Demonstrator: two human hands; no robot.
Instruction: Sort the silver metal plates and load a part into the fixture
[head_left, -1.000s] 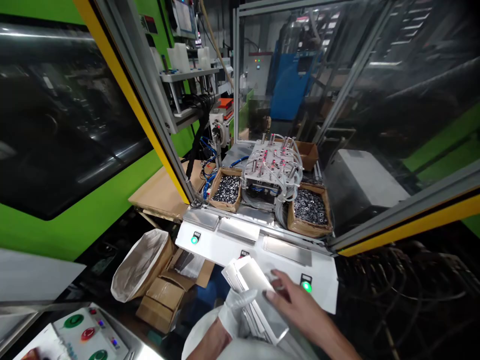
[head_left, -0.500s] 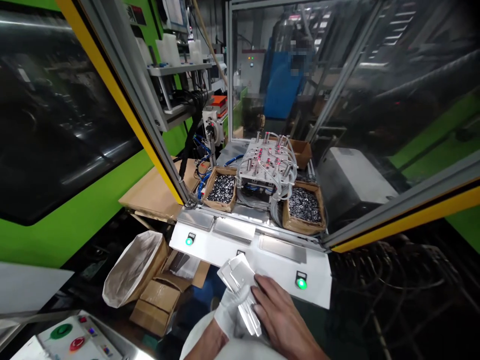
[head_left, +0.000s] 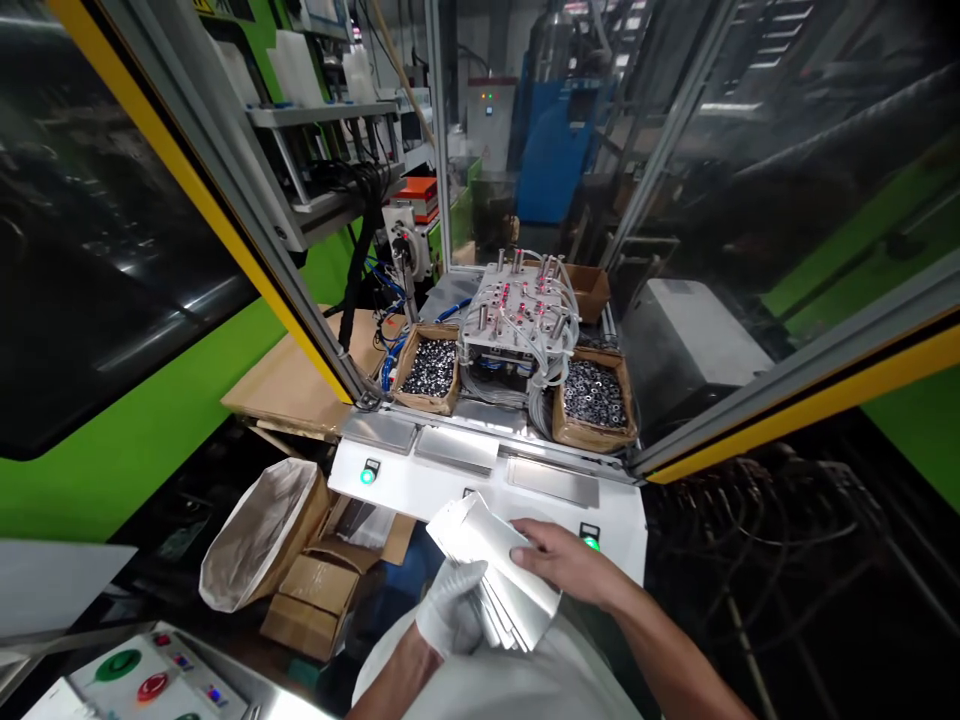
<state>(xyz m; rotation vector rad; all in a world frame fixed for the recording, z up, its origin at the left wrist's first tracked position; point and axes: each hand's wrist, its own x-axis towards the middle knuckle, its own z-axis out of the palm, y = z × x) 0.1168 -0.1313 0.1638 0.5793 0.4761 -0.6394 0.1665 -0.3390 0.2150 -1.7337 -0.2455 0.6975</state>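
Observation:
My left hand (head_left: 450, 612), in a white glove, holds a fanned stack of thin metal plates (head_left: 491, 560) from below. My right hand (head_left: 566, 562) is bare and rests on top of the stack, its fingers gripping the upper plate. Both hands are in front of a white control shelf (head_left: 420, 490) with lit green buttons. Three more metal plates (head_left: 457, 447) lie in a row along the shelf's back edge. Behind them stands a metal fixture (head_left: 517, 320) with pins, red lights and white hoses.
Two cardboard boxes of small metal rings (head_left: 427, 370) (head_left: 592, 395) flank the fixture. A lined cardboard box (head_left: 259, 535) and smaller cartons (head_left: 307, 600) sit on the floor at left. A button panel (head_left: 157, 675) is at bottom left. Glass guard panels with yellow-edged frames (head_left: 225, 230) enclose the cell.
The stack of plates has risen and fanned out wider. My right hand has slid up from the lower plates to lie over the top plate. The view has shifted slightly left.

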